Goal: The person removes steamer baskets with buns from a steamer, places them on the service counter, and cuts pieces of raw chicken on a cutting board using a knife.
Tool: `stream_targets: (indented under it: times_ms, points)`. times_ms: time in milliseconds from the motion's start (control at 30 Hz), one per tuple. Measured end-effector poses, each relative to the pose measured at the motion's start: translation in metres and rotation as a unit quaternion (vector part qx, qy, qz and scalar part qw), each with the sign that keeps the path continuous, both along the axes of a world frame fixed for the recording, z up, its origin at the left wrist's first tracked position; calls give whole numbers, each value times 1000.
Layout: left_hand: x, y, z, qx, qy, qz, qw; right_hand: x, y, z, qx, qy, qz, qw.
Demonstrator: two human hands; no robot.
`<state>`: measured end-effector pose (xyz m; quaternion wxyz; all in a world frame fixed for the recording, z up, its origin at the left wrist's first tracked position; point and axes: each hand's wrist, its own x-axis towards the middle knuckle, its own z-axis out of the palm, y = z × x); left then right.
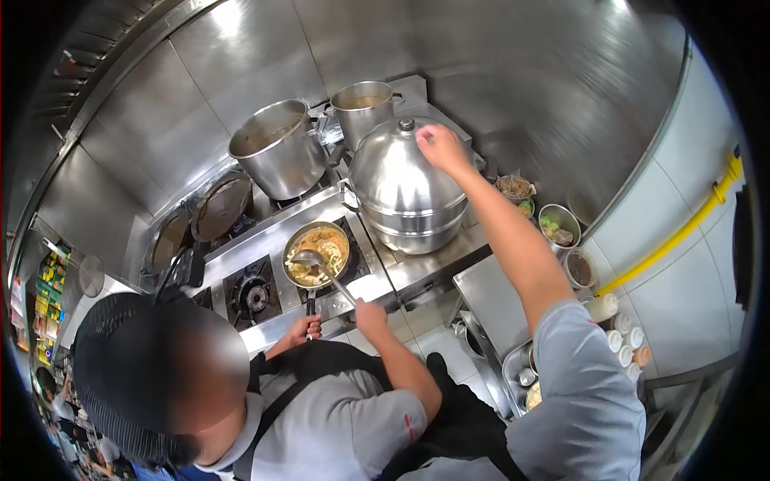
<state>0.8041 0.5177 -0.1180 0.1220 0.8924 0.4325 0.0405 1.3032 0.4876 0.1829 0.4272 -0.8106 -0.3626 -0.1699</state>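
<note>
Right hand [442,150] beside knob [407,124] of domed lid [389,172], cannot tell whether grip pinches or spreads, 2 pots [281,167] nearby

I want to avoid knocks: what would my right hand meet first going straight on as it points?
Most likely the knob on the domed lid: your right hand points towards it, close beside it in the picture. Depth is unclear from this one view, so it might pass over.
</note>
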Motion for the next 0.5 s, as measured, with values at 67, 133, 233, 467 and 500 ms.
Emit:
stream_targets:
  times_ms: [67,133,233,467,500]
  points:
    - [37,16,-17,31,19,23,999,35,36,10,-45,-1,-24,999]
    - [68,29,-37,63,35,38,997,67,58,11,-90,-1,-45,995]
    - [97,47,-76,130,49,52,989,78,81,25,-229,55,-66,970]
    - [108,115,-205,316,-144,-18,938,86,100,46,-331,48,-73,940]
    - [111,115,-190,316,-143,-17,938,89,101,46,-331,48,-77,939]
